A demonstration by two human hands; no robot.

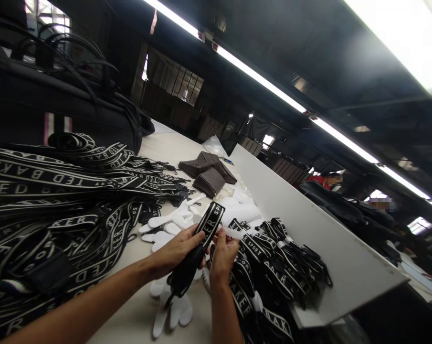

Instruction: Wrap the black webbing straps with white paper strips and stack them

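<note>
My left hand [180, 251] is closed around a folded black strap [209, 223] with white lettering, held above the table. My right hand [223, 253] pinches a small white strip [233, 233] beside the strap's end. Under both hands lie white gloves [173, 222] on the table. A bundled heap of the same lettered straps [273, 253] sits just right of my right hand.
A big pile of loose lettered straps [58, 200] covers the left of the cream table [165, 143]. Brown fabric pieces [208, 172] lie farther back. A white board [309, 229] walls the right side. Other people sit beyond it at the far right.
</note>
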